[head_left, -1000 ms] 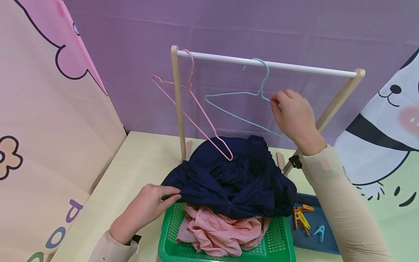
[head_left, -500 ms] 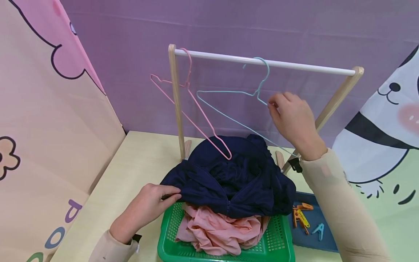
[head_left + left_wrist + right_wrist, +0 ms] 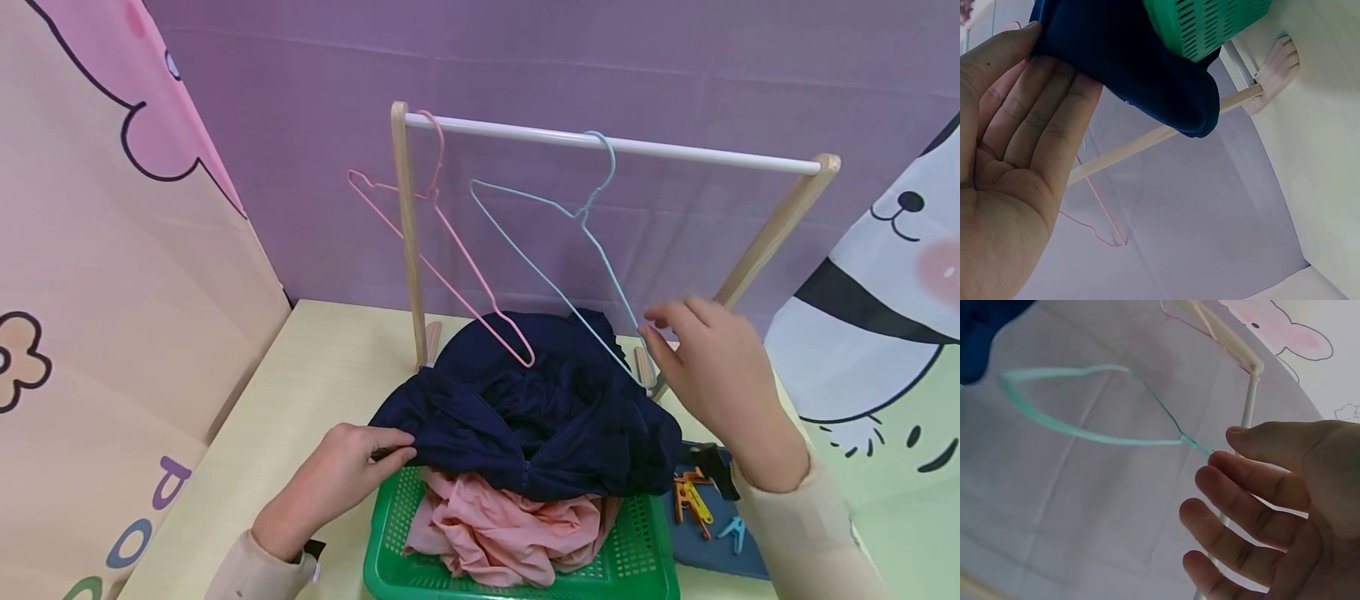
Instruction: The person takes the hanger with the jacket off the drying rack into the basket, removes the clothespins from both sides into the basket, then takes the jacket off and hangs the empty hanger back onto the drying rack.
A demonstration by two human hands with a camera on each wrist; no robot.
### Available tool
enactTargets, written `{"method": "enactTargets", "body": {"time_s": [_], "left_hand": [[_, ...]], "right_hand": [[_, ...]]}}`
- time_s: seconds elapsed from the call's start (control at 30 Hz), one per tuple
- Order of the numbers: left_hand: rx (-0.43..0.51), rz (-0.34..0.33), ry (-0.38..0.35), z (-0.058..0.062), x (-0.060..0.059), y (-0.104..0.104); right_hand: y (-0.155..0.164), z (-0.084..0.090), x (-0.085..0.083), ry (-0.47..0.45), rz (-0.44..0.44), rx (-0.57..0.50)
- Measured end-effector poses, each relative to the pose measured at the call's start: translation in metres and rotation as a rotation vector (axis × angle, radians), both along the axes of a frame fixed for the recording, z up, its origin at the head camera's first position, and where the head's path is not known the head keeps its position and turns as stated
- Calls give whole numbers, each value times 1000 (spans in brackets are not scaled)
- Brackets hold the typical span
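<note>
Fingers of the right hand are loosely spread and meet the lower end of the pale blue wire hanger; whether they pinch the wire or only touch it I cannot tell. That hanger hooks over the white rail of the wooden clothes rack, tilted with its far shoulder swung up toward 10 o'clock. The left hand pinches the edge of the dark navy garment, which lies heaped on a crumpled pink cloth in the green perforated plastic basket on the pale wooden table. At 9 o'clock of the blue hanger a pink wire hanger hangs from the same rail.

I judge the step in hand to be fetching a hanger for the navy garment. Freeing it calls for a firm pinch and a lift of the hook over the rail, while the left hand raises the garment's collar clear of the heap.
</note>
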State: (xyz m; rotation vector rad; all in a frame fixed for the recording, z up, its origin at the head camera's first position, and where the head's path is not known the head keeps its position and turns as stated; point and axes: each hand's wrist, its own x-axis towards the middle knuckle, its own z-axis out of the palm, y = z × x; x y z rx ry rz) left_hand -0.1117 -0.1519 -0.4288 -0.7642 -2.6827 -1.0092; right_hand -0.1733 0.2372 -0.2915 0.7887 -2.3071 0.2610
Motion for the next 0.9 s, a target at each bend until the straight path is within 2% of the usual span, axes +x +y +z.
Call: {"method": "enactTargets", "body": {"time_s": [0.17, 0.3, 0.37, 0.47, 0.6, 0.67, 0.73, 0.9], "left_hand": [[6, 2, -14, -1, 1, 1], [7, 2, -21, -2, 2, 1], [6, 7, -22, -2, 2, 1], [2, 17, -22, -4, 2, 1], [1, 15, -19, -6, 2, 1], [2, 12, -16, -7, 2, 1], [0, 14, -12, -9, 2, 1], [-2, 26, -24, -14, 3, 2]], "right_hand": [[20, -34, 27, -41, -46, -1], [33, -63, 48, -151, -118, 5], [37, -75, 56, -253, -173, 2], [42, -93, 62, -453, -272, 17], [48, -114, 62, -744, -371, 99], [50, -122, 62, -856, -402, 128], [51, -129, 61, -921, -426, 134], [53, -137, 64, -960, -456, 60]]}}
